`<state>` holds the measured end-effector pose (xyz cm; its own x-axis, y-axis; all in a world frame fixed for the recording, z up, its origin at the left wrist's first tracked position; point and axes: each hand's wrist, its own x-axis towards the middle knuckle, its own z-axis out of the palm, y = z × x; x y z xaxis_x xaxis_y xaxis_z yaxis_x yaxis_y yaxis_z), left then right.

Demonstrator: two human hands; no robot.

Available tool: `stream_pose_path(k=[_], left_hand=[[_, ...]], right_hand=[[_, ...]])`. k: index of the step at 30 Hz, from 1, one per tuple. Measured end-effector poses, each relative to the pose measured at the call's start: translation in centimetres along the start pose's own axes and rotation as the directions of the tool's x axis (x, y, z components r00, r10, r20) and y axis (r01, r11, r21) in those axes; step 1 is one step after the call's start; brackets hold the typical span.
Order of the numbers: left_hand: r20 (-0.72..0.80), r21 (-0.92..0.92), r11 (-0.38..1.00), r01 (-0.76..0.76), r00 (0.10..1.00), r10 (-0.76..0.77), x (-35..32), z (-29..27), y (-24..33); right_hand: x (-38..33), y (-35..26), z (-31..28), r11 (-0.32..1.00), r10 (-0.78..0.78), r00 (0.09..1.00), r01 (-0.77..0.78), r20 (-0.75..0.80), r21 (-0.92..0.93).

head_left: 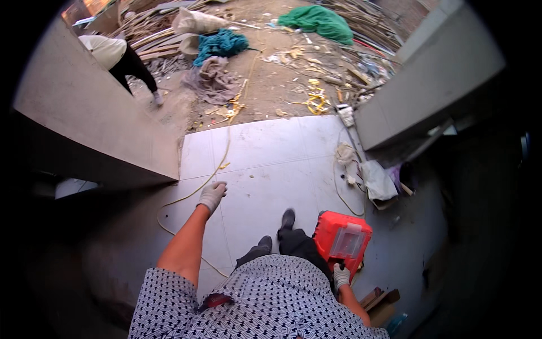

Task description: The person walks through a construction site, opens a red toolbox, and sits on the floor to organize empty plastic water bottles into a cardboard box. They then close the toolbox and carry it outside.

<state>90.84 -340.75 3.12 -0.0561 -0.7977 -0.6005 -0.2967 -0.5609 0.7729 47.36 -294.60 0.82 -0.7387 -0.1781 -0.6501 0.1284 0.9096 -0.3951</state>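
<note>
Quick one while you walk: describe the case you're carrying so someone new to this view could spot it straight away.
Start at the pale tiled floor that runs in from the rubble-strewn yard, then drop to its near right end beside the walking feet. There the gloved right hand grips a boxy tool case at hip level. It is the only bright red thing here, with a clear lid panel on top.

One head-worn fisheye view, looking steeply down from standing height.

The person's patterned shirt (pixel 265 305) fills the lower centre, closest to the lens; the tiled floor (pixel 271 164) spreads across the middle, and the rubble-strewn yard (pixel 282 73) lies far off at the top, edges bowing toward the dark rim.
</note>
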Motion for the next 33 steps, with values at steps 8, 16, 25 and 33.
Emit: stream_pose_path(k=[8, 16, 25, 33], left_hand=[[-0.196, 0.134, 0.981, 0.143, 0.974, -0.115, 7.0, -2.2, -2.2], [-0.081, -0.344, 0.595, 0.727, 0.608, -0.790, 6.1, -0.9, -5.6], [-0.083, 0.003, 0.816, 0.577, 0.814, -0.575, 34.0, 1.4, 10.9], [-0.144, 0.243, 0.944, 0.221, 0.971, -0.191, 63.4, -1.1, 31.1]], right_hand=[[13.0, -20.2, 6.1, 0.898, -0.143, 0.983, 0.178, 0.116, -0.401], [21.3, -35.1, 6.1, 0.823, -0.053, 0.966, 0.185, 0.253, -0.536], [35.4, -41.8, 10.9, 0.731, -0.081, 0.938, 0.286, 0.337, -0.620], [32.4, -70.1, 15.8, 0.912, -0.112, 0.984, 0.157, 0.138, -0.380]])
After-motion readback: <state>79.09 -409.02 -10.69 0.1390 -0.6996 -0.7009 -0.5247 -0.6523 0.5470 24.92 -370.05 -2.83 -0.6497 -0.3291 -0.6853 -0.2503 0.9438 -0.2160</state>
